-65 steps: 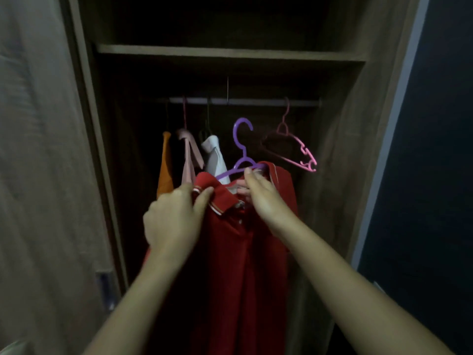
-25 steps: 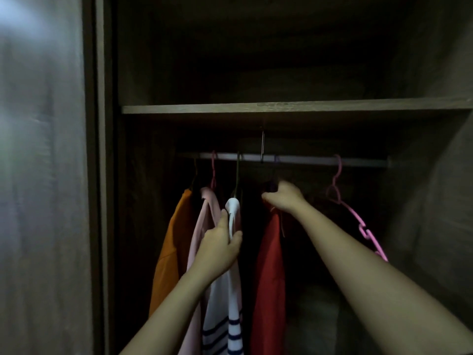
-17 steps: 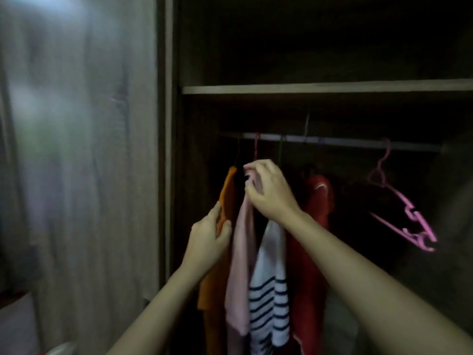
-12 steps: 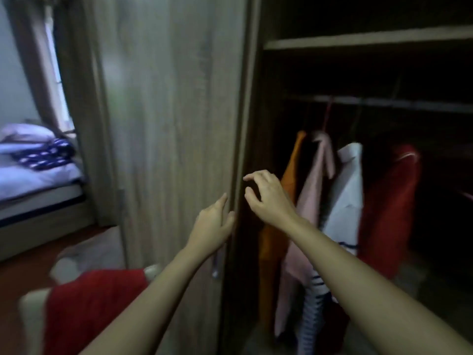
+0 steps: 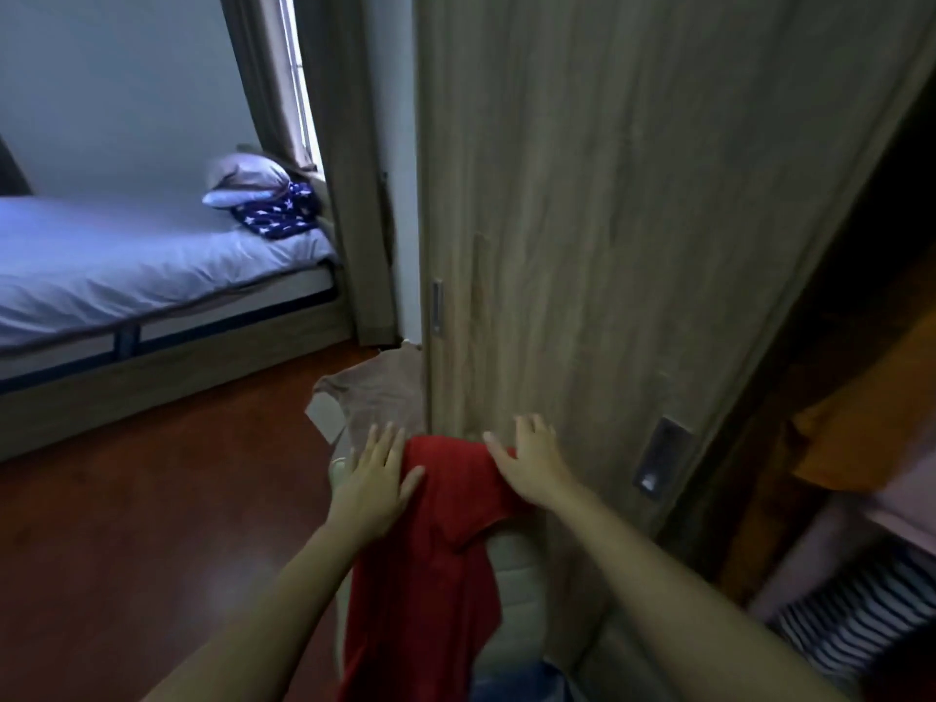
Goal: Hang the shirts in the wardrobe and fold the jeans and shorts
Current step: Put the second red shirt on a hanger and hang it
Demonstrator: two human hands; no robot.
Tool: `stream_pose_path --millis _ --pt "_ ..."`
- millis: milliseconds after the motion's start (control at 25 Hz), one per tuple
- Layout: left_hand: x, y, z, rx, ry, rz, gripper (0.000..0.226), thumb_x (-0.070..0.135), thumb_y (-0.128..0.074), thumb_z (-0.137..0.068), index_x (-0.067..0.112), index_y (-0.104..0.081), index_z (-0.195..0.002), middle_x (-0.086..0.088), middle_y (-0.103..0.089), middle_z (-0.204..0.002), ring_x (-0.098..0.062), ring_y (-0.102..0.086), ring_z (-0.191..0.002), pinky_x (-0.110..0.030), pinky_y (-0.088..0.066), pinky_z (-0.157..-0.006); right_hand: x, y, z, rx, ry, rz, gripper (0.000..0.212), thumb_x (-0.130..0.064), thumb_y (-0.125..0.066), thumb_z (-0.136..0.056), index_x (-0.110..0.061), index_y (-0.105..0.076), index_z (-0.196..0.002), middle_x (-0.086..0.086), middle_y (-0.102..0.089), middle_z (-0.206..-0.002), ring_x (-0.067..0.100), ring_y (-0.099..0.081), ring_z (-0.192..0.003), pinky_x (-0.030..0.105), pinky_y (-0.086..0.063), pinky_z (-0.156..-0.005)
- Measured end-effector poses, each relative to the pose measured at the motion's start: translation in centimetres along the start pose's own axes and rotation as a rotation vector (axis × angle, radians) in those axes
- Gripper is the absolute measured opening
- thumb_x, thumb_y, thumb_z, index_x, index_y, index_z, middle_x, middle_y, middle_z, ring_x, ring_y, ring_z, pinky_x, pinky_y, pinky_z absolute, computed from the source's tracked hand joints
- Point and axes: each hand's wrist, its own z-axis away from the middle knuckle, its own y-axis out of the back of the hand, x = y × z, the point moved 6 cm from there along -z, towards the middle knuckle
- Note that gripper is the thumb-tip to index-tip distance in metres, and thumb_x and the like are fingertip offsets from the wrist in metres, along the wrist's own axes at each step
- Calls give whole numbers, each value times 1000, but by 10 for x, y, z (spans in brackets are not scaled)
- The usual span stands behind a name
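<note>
A red garment lies draped over a pale padded surface just below me, beside the wardrobe door. My left hand is spread flat at the garment's left top edge, and my right hand is spread at its right top edge; both have straight fingers and hold nothing. A brownish garment lies beyond the red one on the floor side. Inside the wardrobe at the far right hang an orange shirt, a pink one and a striped one. A bit of blue denim shows at the bottom.
A bed with pillows and a star-patterned cloth stands at the left by a curtained window. Reddish wooden floor lies between the bed and me. The door has a recessed handle.
My view swung left and down from the hanging rail to the pile by the door. Both hands left the hung shirts and came down onto the red garment.
</note>
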Motion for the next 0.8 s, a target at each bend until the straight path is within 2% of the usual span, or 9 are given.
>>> stream_pose_path --millis 80,120,200,320,480,640,800 --pt "-20 -20 5 -74 -31 -109 77 57 -3 -95 7 -37 -143 -9 -39 -149 -23 -24 -142 -46 -29 -109 -8 -31 -6 17 -112 48 67 -55 -38 -92 -3 -43 -134 20 -42 -137 35 -37 -129 41 -25 -108" --pt "-24 -28 6 -72 -43 -119 77 55 -2 -96 6 -43 -138 -10 -48 -142 -23 -34 -138 -46 -32 -106 -13 -43 -9 40 -154 95 70 -59 -36 -91 -2 -47 -130 20 -44 -135 35 -37 -126 41 -26 -107" --pt "-27 -36 7 -58 -42 -41 72 52 -7 -98 5 -47 -135 -10 -55 -135 -24 -43 -131 -45 -27 -104 -23 -61 -11 104 -204 180 75 -67 -34 -86 -4 -54 -122 15 -47 -128 33 -39 -121 43 -29 -103" --pt "-25 -36 6 41 -50 -32 68 50 -12 -98 4 -47 -135 -10 -54 -136 -23 -44 -130 -43 -24 -105 -28 -72 -11 190 -185 259 75 -73 -30 -83 -12 -56 -118 6 -53 -123 26 -42 -119 46 -29 -100" --pt "-26 -39 5 149 -92 -42 60 48 -27 -95 6 -36 -138 -10 -53 -137 -21 -34 -132 -42 -22 -107 -24 -79 -10 299 -101 245 73 -71 -18 -80 -19 -60 -111 -1 -63 -111 21 -52 -111 48 -28 -101" --pt "-23 -40 3 224 -125 -46 62 46 -36 -90 5 -44 -136 -10 -53 -137 -20 -33 -132 -42 -22 -106 -24 -84 -9 416 -67 157 60 -63 -32 -81 -16 -66 -97 4 -67 -90 28 -63 -92 51 -39 -95" --pt "-24 -33 6 182 -117 65 66 52 -27 -91 12 -40 -141 -3 -41 -147 -17 -26 -140 -37 -8 -112 -21 -83 -10 282 -92 70 56 -58 -37 -87 -16 -59 -117 5 -61 -111 26 -52 -114 45 -24 -109"
